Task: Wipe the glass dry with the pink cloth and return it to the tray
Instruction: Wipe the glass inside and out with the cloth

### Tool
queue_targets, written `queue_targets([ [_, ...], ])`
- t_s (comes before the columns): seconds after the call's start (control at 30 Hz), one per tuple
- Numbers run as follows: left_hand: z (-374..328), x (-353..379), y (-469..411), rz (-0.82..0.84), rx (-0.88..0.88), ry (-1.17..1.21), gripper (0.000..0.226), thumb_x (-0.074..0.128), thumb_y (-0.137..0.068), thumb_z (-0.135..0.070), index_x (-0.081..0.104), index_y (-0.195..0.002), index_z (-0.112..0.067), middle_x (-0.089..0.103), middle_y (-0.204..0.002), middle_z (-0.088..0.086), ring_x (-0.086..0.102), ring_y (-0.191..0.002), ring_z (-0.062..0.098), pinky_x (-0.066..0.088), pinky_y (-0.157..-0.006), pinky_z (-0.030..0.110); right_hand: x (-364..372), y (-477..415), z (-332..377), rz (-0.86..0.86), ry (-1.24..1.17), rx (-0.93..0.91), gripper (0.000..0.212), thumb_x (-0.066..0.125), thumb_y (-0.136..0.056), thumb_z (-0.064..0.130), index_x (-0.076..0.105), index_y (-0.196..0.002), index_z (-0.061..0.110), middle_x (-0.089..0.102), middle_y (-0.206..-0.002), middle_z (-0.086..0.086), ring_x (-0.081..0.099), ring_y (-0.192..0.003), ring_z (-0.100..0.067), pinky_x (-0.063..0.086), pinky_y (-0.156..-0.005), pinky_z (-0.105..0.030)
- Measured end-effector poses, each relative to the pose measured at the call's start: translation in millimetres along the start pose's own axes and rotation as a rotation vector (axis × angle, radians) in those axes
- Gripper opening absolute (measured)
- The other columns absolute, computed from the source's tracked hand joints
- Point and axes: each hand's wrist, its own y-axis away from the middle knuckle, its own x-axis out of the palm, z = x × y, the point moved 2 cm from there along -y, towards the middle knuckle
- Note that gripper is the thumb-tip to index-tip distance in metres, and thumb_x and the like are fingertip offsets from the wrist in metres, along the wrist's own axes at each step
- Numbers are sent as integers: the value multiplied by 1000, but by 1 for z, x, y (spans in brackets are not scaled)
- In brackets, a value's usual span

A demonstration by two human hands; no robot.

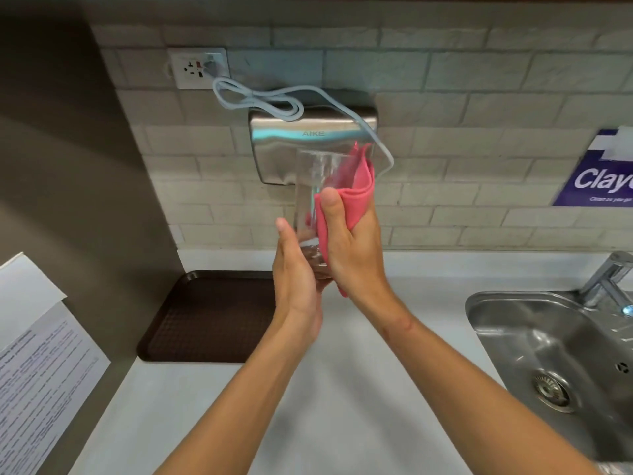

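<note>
Above the white table (342,389), two bare hands hold a clear glass (313,186) upright in the air.

Left hand (296,279) cups the glass's base, its fingers closed around it; right hand (349,241) presses a pink cloth (356,197) against the glass's side, thumb in front — fingers grasping cloth and glass together. Brown tray (209,317) lies on the table below and to the left, near the wall — a steel sink (534,337) sits at right.

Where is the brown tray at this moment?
In the head view, the brown tray lies on the counter at the left, against the wall corner, below and left of both hands.
</note>
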Motion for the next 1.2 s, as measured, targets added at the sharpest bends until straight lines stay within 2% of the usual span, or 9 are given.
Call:
queue_targets([
  [0.1,-1,-5,2,-51,-25,11,70,36,-102,-72,78,-112,-17,84,-91,9,82,-87,21,66,-77,36,5,14,-6,57,45,-32,53,48,-103,62,61,-124,14,67,-82,13,68,-76,-1,55,-71,-16],
  [0.17,-5,-7,4,-50,-40,36,71,37,-100,-74,78,-115,-18,85,-98,10,82,-94,21,63,-90,40,6,23,-8,118,115,-102,77,47,-103,65,41,-154,8,71,-128,-2,71,-115,-13,60,-97,-32],
  [0.27,-11,-6,10,19,-48,73,68,38,-103,-70,79,-119,-17,83,-113,12,79,-107,22,57,-100,40,5,34,-10,210,270,-345,74,40,-110,51,12,-170,18,21,-178,-11,22,-165,-30,27,-131,-58],
  [0.4,-12,-12,10,86,-24,121,33,49,-106,-35,78,-115,-22,78,-126,9,70,-125,25,51,-112,41,-3,41,-7,296,570,-688,73,23,-112,53,42,-158,0,31,-171,-20,3,-165,-41,5,-133,-61],
  [0.53,-12,-10,8,122,-13,103,51,41,-113,-46,86,-90,-39,84,-111,0,77,-113,22,62,-97,44,-8,12,19,280,740,-775,81,23,-107,58,45,-156,-3,36,-168,-27,12,-161,-52,-1,-133,-60],
  [0.63,-11,-5,7,161,-38,107,57,34,-112,-57,85,-94,-39,83,-116,3,75,-117,26,58,-99,54,-7,-6,37,236,782,-827,87,23,-105,65,49,-154,-2,42,-166,-26,19,-159,-53,1,-133,-62],
  [0.73,-11,-10,3,186,-78,142,56,35,-112,-54,86,-99,-34,83,-114,3,78,-110,20,60,-96,44,-9,3,32,331,853,-910,81,22,-106,58,56,-151,1,51,-161,-20,29,-157,-51,3,-133,-62],
  [1.0,3,-18,-5,213,-156,124,46,45,-110,-44,82,-94,-21,80,-84,1,76,-71,13,62,-53,29,-22,2,30,418,911,-1083,52,52,-105,38,73,-130,-2,72,-136,-20,56,-143,-43,23,-130,-57],
  [1.2,-3,-17,-18,246,-153,154,46,49,-107,-45,87,-85,-31,80,-88,-1,77,-74,12,65,-57,31,-18,-9,37,378,933,-1103,53,59,-99,38,73,-130,-3,72,-136,-21,56,-143,-44,18,-132,-56],
])
